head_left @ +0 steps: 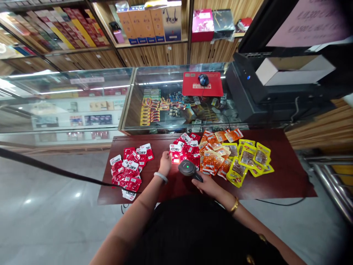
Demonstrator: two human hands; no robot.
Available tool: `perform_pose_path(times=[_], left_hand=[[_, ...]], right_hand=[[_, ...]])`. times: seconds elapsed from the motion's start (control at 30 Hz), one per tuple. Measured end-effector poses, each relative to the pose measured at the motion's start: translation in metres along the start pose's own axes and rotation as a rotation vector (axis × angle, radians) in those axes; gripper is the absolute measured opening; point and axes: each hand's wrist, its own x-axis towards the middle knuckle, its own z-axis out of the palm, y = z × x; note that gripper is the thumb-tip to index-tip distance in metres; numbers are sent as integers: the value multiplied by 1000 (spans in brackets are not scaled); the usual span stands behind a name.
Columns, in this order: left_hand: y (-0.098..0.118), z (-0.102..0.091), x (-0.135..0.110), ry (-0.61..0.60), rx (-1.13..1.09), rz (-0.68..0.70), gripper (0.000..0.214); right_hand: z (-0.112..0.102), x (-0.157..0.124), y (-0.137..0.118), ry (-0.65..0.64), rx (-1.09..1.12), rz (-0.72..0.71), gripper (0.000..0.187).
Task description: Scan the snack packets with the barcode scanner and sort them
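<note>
My right hand [207, 184] grips a black barcode scanner [188, 168] with a green light on top, aimed at a red snack packet [175, 158] lit by its red glow. My left hand [165, 162] holds that packet at its left edge, fingers closed on it. The packet lies at the edge of a pile of red packets [187, 146] in the middle of a dark red table [284, 173]. A second pile of red packets [129, 168] lies to the left of my left hand.
Orange packets [213, 156] and yellow packets [249, 158] lie right of the scanner. A black cable [55, 169] runs in from the left. Behind the table stands a glass display counter [132, 99] with a red mouse pad [202, 84], a mouse and a black printer [259, 92].
</note>
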Motion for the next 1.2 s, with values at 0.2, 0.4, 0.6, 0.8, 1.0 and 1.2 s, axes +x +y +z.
perform_pose_path(times=[0.2,0.4,0.6,0.8,1.0,1.2], left_hand=[[27,11,4,-189,-77,138,29],[-2,-50,18,138,584,153,53],[-40,-62,18,32,966,87,88],[-35,-41,-4,-79,976,164,91],[-15,-28,-23,-175,799,345,68],[-5,-46,6,175,807,16,68]], right_hand=[[0,3,5,22,-2,-4,50],[6,10,-1,2,-2,31,56],[7,10,-8,-25,-7,50,58],[5,13,-2,-11,4,35,55],[5,13,-1,-5,4,30,54],[4,11,-4,5,4,43,53]])
